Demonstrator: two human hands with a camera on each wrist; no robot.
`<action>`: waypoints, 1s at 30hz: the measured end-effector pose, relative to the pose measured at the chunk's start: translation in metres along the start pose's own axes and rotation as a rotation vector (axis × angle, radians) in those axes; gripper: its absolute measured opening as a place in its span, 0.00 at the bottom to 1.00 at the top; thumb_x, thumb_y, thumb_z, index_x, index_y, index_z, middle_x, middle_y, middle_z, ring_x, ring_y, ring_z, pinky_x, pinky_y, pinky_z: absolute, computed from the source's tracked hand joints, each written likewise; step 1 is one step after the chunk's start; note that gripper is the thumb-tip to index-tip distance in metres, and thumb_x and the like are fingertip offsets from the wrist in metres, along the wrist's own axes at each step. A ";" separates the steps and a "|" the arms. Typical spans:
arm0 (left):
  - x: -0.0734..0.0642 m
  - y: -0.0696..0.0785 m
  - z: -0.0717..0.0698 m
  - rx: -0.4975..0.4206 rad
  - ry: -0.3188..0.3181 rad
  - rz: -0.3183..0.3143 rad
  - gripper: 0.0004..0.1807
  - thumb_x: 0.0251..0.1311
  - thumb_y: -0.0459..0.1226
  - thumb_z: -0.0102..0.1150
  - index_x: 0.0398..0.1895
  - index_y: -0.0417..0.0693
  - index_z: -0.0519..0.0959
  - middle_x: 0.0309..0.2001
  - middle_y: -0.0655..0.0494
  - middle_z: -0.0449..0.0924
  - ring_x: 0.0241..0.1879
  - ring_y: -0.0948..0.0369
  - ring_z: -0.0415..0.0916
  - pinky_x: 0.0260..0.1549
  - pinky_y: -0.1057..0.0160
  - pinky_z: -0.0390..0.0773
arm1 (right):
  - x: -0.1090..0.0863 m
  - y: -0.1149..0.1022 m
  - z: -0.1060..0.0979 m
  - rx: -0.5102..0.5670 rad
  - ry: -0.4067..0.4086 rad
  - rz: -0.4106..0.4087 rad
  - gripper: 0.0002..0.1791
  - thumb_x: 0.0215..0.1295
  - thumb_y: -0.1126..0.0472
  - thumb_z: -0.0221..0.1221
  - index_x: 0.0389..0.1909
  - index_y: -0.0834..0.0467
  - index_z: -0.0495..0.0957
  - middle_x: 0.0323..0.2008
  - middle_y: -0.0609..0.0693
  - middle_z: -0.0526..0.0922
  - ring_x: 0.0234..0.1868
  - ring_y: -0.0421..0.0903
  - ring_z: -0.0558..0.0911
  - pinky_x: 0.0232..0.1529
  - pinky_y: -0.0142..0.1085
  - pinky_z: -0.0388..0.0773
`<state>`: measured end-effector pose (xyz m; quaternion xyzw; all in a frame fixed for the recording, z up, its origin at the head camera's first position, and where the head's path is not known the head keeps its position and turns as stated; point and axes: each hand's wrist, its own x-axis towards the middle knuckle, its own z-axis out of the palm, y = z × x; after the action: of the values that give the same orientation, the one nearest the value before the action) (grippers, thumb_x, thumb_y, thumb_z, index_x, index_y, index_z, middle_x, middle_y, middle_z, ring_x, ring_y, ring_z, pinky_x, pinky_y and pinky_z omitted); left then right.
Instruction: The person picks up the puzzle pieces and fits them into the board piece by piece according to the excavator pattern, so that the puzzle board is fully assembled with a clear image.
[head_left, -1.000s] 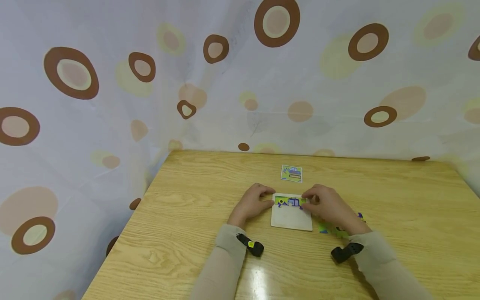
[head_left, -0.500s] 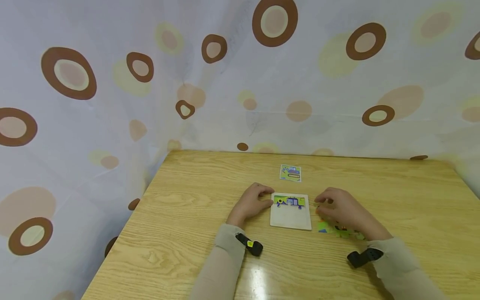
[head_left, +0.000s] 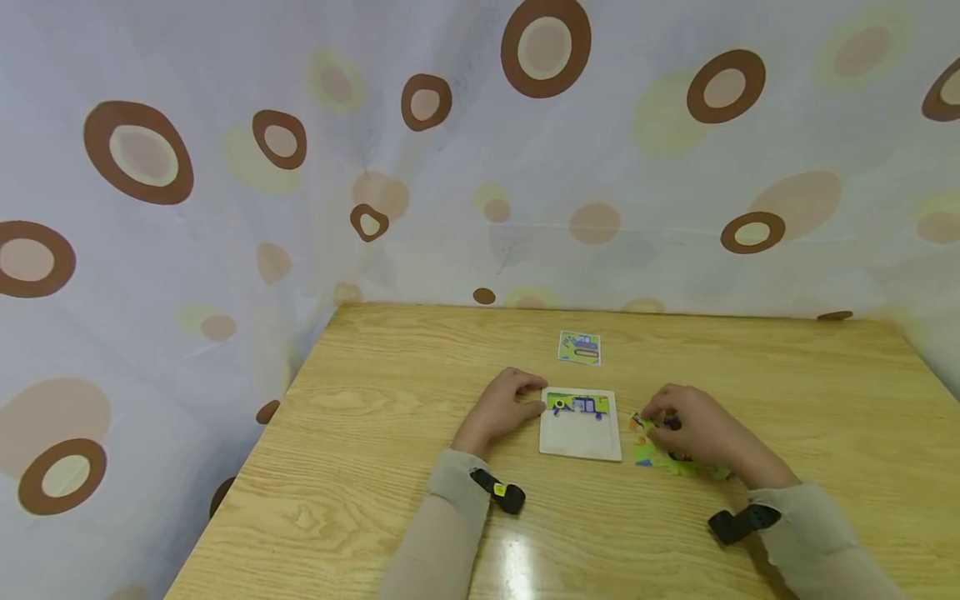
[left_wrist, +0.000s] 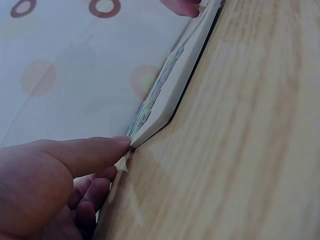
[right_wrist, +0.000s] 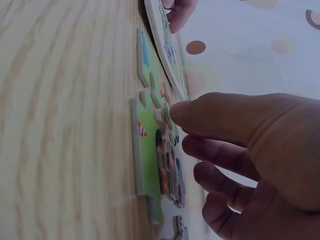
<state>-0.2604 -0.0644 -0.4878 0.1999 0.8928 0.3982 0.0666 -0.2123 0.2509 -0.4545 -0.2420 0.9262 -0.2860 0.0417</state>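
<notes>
A pale cloth (head_left: 450, 167) printed with brown rings and faint blotches hangs beyond the tray (head_left: 577, 442), and the wood-grained desk (head_left: 405, 492) runs out on all sides of it, with a shine in front of it, towards me. Puzzle pieces (head_left: 579, 405) sit joined in a row along the tray's far part; the rest of it is bare. Behind the tray lies a small picture card (head_left: 579, 348).

My left hand (head_left: 504, 407) rests loosely at the tray's left edge, thumb touching it. My right hand (head_left: 697, 425) is bent over the loose pieces (head_left: 644, 452) just right of the tray; I can't tell whether my fingers have one between them.

Those pieces bunch together and some seem to overlap, so lifting one may drag or flip its neighbours. The desk looks smooth, so a bump could slide the tray if I press too lightly. The row's near side has nothing against it, so a knock from my fingers might shift it.
</notes>
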 end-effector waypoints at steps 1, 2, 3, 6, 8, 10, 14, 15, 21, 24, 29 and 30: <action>0.000 0.000 0.000 0.000 -0.001 0.001 0.18 0.65 0.39 0.64 0.58 0.51 0.81 0.51 0.57 0.74 0.48 0.63 0.70 0.52 0.63 0.71 | 0.000 0.000 0.000 0.006 -0.002 0.009 0.10 0.60 0.64 0.67 0.42 0.60 0.85 0.42 0.49 0.80 0.35 0.41 0.76 0.32 0.36 0.75; 0.000 0.000 0.001 -0.001 0.000 0.003 0.18 0.65 0.39 0.64 0.58 0.51 0.81 0.51 0.58 0.74 0.48 0.63 0.70 0.52 0.63 0.71 | 0.000 0.000 0.000 0.009 -0.006 0.016 0.10 0.60 0.64 0.67 0.42 0.60 0.85 0.42 0.49 0.80 0.35 0.41 0.76 0.32 0.35 0.75; 0.000 0.000 0.001 -0.001 0.001 0.006 0.18 0.65 0.39 0.64 0.58 0.51 0.81 0.51 0.58 0.74 0.48 0.63 0.70 0.52 0.63 0.71 | 0.000 0.000 0.000 0.012 -0.007 0.025 0.09 0.60 0.64 0.67 0.42 0.60 0.85 0.42 0.49 0.80 0.35 0.40 0.76 0.32 0.35 0.75; -0.001 0.000 0.001 -0.001 0.006 0.010 0.18 0.65 0.39 0.64 0.58 0.51 0.81 0.51 0.58 0.74 0.48 0.63 0.71 0.51 0.64 0.71 | 0.000 0.000 0.000 0.018 -0.010 0.015 0.09 0.60 0.65 0.67 0.42 0.60 0.85 0.42 0.49 0.80 0.34 0.40 0.76 0.31 0.35 0.76; -0.001 0.000 0.001 -0.001 0.005 0.010 0.18 0.65 0.39 0.64 0.58 0.51 0.81 0.51 0.58 0.74 0.48 0.63 0.71 0.51 0.64 0.71 | 0.000 0.001 0.000 0.017 -0.007 0.010 0.09 0.59 0.65 0.68 0.41 0.60 0.85 0.41 0.49 0.80 0.34 0.40 0.76 0.31 0.35 0.76; -0.001 0.000 0.000 -0.003 0.002 0.007 0.18 0.65 0.40 0.64 0.58 0.51 0.81 0.51 0.58 0.74 0.48 0.63 0.70 0.51 0.64 0.71 | 0.001 0.002 0.001 0.015 -0.008 0.002 0.09 0.59 0.65 0.68 0.41 0.60 0.85 0.42 0.49 0.80 0.34 0.40 0.76 0.31 0.36 0.76; -0.002 0.000 -0.001 -0.015 -0.007 0.005 0.18 0.66 0.40 0.64 0.58 0.51 0.81 0.51 0.58 0.74 0.48 0.63 0.70 0.51 0.63 0.72 | 0.004 0.004 0.003 0.010 -0.012 0.024 0.10 0.58 0.64 0.69 0.41 0.59 0.85 0.40 0.47 0.80 0.33 0.40 0.75 0.31 0.36 0.74; -0.002 0.000 -0.001 -0.018 -0.009 0.005 0.18 0.65 0.40 0.64 0.58 0.51 0.81 0.51 0.58 0.74 0.48 0.63 0.70 0.51 0.63 0.72 | 0.004 0.005 0.004 0.012 -0.013 0.032 0.10 0.58 0.64 0.69 0.41 0.59 0.85 0.40 0.47 0.80 0.32 0.40 0.74 0.31 0.36 0.74; -0.002 0.000 -0.001 -0.025 -0.017 0.005 0.19 0.65 0.40 0.64 0.58 0.51 0.81 0.51 0.58 0.73 0.48 0.63 0.70 0.51 0.63 0.71 | 0.003 0.004 0.004 0.031 -0.012 0.050 0.11 0.57 0.65 0.69 0.42 0.59 0.84 0.34 0.45 0.79 0.29 0.41 0.71 0.28 0.36 0.71; -0.001 0.000 -0.001 -0.019 -0.019 0.003 0.19 0.65 0.40 0.65 0.59 0.51 0.80 0.52 0.58 0.73 0.48 0.63 0.70 0.51 0.63 0.71 | 0.003 0.002 0.003 0.033 -0.009 0.050 0.11 0.58 0.65 0.68 0.42 0.59 0.84 0.33 0.45 0.78 0.29 0.42 0.71 0.27 0.36 0.71; -0.001 -0.003 -0.002 -0.013 -0.026 0.010 0.20 0.64 0.40 0.65 0.59 0.52 0.80 0.53 0.58 0.73 0.49 0.63 0.70 0.51 0.63 0.71 | 0.004 -0.003 0.001 0.023 0.016 0.017 0.10 0.58 0.65 0.67 0.42 0.57 0.84 0.40 0.47 0.80 0.36 0.45 0.75 0.31 0.38 0.75; -0.001 -0.003 -0.003 -0.010 -0.029 0.012 0.20 0.65 0.40 0.65 0.60 0.52 0.80 0.53 0.57 0.73 0.49 0.63 0.70 0.52 0.63 0.71 | 0.004 -0.004 0.000 0.017 0.023 0.004 0.10 0.59 0.66 0.66 0.42 0.56 0.84 0.41 0.47 0.80 0.37 0.46 0.76 0.32 0.39 0.76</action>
<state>-0.2613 -0.0683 -0.4880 0.2106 0.8885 0.4001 0.0780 -0.2141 0.2461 -0.4523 -0.2364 0.9247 -0.2966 0.0337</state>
